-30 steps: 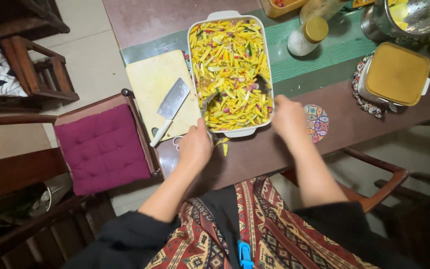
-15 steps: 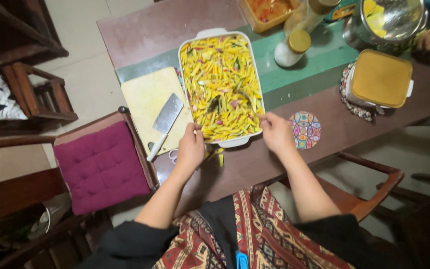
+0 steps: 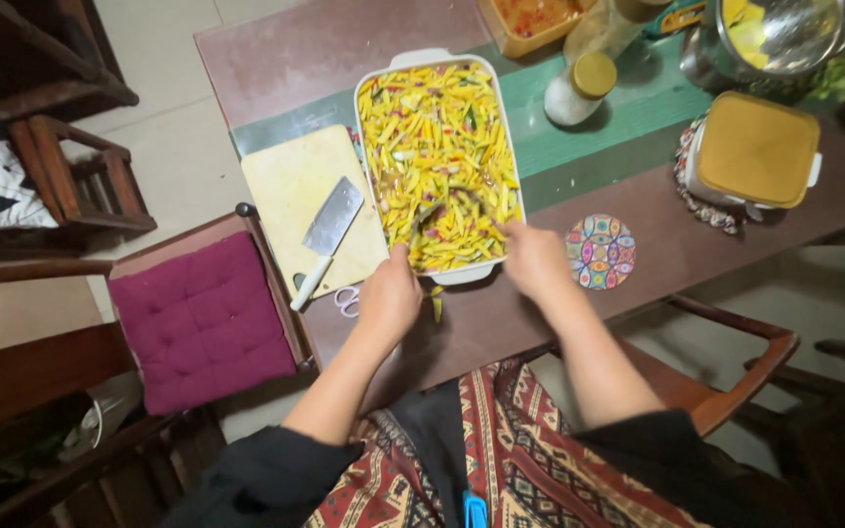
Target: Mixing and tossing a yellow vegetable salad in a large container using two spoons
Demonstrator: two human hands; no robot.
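Both hands (image 3: 390, 293) (image 3: 536, 259) grasping spoons, in yellow shredded salad (image 3: 437, 147), rectangular white ceramic dish (image 3: 462, 276).

Both bare forearms are stretched forward from dark, pushed-up sleeves, angled slightly toward each other. The left hand (image 3: 389, 293) is seen from the back, knuckles up, with the fingers curled closed in a grip. The right hand (image 3: 536, 259) is held a little further forward, wrist bent slightly inward, its fingers likewise curled closed and hidden beneath the knuckles.
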